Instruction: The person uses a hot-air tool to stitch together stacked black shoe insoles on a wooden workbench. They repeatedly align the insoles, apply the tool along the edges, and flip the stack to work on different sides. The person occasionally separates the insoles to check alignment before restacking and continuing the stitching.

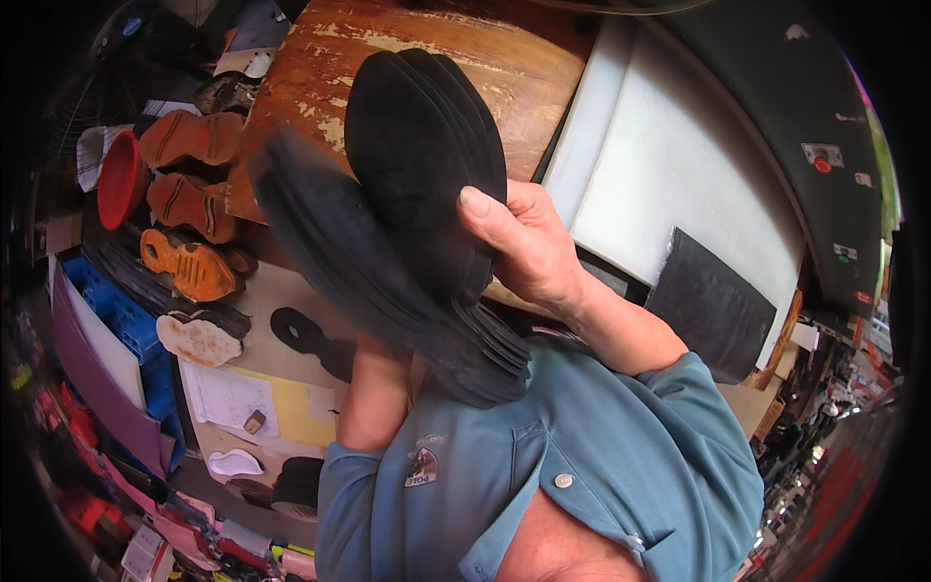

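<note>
My right hand (531, 238) grips a stack of black shoe soles (402, 145), its thumb flat on the top sole and its fingers behind. The stack stands up, with several thin layers fanned at its right edge. Crossing below it at a slant is a second stack of black soles (364, 267), smeared by motion at its upper end, its lower end close to my shirt. My left forearm (373, 393) runs up behind this second stack, which hides my left hand and its fingers.
Behind the soles is a worn wooden board (320, 58). To the right, a black sheet (713, 306) lies on a white work surface (679, 145) beside a dark machine with buttons. At left are brown soles (189, 136), an orange sole (189, 267), a red bowl (121, 179) and a blue crate (131, 320).
</note>
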{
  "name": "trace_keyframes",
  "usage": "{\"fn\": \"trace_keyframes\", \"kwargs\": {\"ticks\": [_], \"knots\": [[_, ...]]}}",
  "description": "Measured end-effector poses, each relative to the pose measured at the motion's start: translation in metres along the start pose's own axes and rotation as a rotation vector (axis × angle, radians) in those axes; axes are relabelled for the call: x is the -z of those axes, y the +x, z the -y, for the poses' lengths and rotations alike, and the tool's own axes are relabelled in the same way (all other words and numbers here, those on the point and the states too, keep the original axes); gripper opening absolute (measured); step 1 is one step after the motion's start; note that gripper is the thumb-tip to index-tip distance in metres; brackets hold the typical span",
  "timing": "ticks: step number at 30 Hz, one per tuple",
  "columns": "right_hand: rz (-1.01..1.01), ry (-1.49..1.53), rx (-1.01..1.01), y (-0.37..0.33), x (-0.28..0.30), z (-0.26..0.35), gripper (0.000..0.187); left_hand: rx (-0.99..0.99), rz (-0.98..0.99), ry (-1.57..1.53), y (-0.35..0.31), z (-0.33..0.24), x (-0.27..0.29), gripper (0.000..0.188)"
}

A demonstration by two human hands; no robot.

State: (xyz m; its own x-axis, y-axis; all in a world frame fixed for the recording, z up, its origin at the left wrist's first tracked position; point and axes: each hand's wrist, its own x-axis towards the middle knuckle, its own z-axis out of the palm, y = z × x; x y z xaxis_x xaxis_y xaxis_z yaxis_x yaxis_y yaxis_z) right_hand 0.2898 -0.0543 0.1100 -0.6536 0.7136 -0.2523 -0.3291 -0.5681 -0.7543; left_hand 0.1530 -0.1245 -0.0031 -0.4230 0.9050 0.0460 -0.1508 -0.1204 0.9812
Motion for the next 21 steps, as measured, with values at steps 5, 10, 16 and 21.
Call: {"fn": "trace_keyframes", "kwargs": {"ticks": [5,10,16,21], "knots": [[-0.046,-0.099,0.088,-0.006,0.006,-0.005,0.040,0.156,-0.066,-0.400,-0.002,-0.020,-0.011,0.056],[-0.036,-0.010,0.018,-0.010,0.007,-0.007,0.040,0.190,-0.131,-0.557,0.000,-0.033,-0.024,0.059],[-0.099,0.072,-0.002,-0.011,0.000,-0.011,0.041,0.208,-0.200,-0.684,0.001,-0.040,-0.041,0.064],[-0.144,0.076,-0.030,-0.009,-0.006,-0.001,0.041,0.208,-0.271,-0.783,0.002,-0.044,-0.055,0.068]]}}
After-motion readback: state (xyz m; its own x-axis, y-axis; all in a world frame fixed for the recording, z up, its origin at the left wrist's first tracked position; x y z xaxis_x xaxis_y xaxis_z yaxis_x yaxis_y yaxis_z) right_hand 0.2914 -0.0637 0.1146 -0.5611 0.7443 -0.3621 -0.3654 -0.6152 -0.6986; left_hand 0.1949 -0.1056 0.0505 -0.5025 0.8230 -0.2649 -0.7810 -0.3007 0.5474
